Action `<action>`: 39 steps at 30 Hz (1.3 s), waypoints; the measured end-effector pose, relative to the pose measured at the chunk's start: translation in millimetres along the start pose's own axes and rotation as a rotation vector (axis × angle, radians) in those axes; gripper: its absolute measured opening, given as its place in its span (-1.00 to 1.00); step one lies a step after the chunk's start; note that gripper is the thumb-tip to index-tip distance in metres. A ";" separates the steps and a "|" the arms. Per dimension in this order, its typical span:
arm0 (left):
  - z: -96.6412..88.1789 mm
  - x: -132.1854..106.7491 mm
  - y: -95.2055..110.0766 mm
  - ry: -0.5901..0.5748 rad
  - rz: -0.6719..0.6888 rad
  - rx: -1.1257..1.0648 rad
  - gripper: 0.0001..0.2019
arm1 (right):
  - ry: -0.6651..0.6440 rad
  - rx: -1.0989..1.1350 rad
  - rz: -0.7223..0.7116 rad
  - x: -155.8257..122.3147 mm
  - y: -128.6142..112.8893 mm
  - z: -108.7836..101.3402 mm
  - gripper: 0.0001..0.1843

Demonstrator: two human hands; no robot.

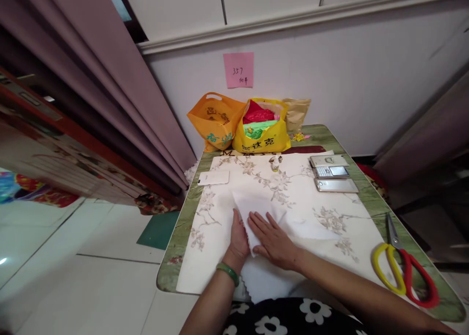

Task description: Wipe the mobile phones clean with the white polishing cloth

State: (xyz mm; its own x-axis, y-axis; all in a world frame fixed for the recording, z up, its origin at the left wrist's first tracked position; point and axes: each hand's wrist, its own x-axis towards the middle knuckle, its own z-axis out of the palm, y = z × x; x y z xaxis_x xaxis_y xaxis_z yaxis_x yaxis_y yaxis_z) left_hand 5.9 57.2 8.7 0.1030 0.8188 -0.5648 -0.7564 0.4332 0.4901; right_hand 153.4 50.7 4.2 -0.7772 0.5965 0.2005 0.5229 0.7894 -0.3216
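Note:
A thin white cloth (262,205) with zigzag-cut edges is spread and partly folded over the near middle of the table, one part hanging toward my lap. My left hand (239,237), a green bangle on its wrist, holds the cloth at its left edge; its fingers are partly hidden by the fabric. My right hand (274,241) lies flat on top of the cloth, its fingers stretched out and slightly apart.
Scissors (395,247) with yellow and red handles lie at the right. Several phones (336,186) rest behind them, and a white phone (213,177) is at the left. A small figurine (275,163), an orange bag (216,117) and a yellow bag (262,140) stand farther back.

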 end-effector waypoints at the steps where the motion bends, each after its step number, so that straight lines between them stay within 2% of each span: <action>1: -0.3 0.9 -0.4 -0.003 -0.003 -0.004 -0.29 | -0.009 0.008 0.003 2.2 3.5 0.8 -0.22; 4: 0.9 3.2 -0.2 -0.052 -0.026 -0.009 -0.26 | -0.038 0.019 0.100 22.5 22.2 1.7 -0.28; 8: 1.9 3.7 0.0 -0.166 -0.019 -0.067 -0.28 | -0.044 0.015 0.331 51.8 44.6 0.1 -0.33; 11: 0.2 3.2 -0.8 -0.182 -0.017 -0.096 -0.28 | -0.018 0.024 0.405 46.1 40.2 -3.6 -0.37; 13: -1.1 3.0 -1.3 -0.156 -0.015 -0.104 -0.27 | -0.021 0.052 0.329 27.6 26.7 -6.1 -0.39; 16: -1.1 2.6 -2.1 -0.074 -0.002 -0.115 -0.28 | -0.069 0.092 0.093 -2.2 5.7 -8.1 -0.36; 19: 1.5 1.5 -2.4 -0.032 -0.004 -0.127 -0.31 | -0.087 0.075 -0.007 -7.8 3.2 -6.4 -0.33; 22: 3.1 0.5 -2.2 -0.118 -0.039 -0.144 -0.33 | -0.078 0.038 0.067 14.3 21.2 -2.8 -0.35; 25: 0.9 0.6 -2.4 -0.206 -0.040 -0.177 -0.37 | -0.041 0.068 0.237 44.2 48.4 -4.5 -0.40; 27: -2.0 1.1 -2.7 -0.224 -0.033 -0.196 -0.47 | 0.022 0.129 0.370 59.0 68.8 -12.8 -0.47; 30: -5.9 1.2 -2.4 -0.243 -0.033 -0.203 -0.58 | 0.140 0.173 0.526 65.8 101.7 -38.2 -0.54; 31: -6.8 1.0 -2.0 -0.256 -0.036 -0.202 -0.57 | 0.216 0.167 0.603 62.9 112.3 -49.2 -0.50; 33: -8.1 0.5 -1.1 -0.300 -0.059 -0.196 -0.52 | 0.478 0.168 0.870 48.1 130.2 -71.7 -0.44; 34: -8.7 0.4 -0.6 -0.324 -0.076 -0.194 -0.49 | 0.552 0.150 0.971 36.1 136.4 -81.6 -0.42; 35: -9.2 0.4 -0.1 -0.344 -0.091 -0.192 -0.46 | 0.554 0.127 1.021 21.4 140.0 -89.9 -0.41; 37: -10.2 1.2 0.5 -0.357 -0.105 -0.182 -0.44 | 0.363 0.091 1.024 -14.1 139.1 -99.5 -0.43; 39: -10.9 2.8 0.6 -0.342 -0.099 -0.169 -0.46 | 0.148 0.064 1.053 -52.2 129.0 -100.0 -0.40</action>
State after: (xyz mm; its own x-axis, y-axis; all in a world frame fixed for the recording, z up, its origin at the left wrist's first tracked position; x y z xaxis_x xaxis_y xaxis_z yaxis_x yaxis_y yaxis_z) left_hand -1.3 55.6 0.2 0.3687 0.8668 -0.3357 -0.8249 0.4715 0.3117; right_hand 296.5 135.9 44.8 0.1087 0.9892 -0.0983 0.8839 -0.1414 -0.4458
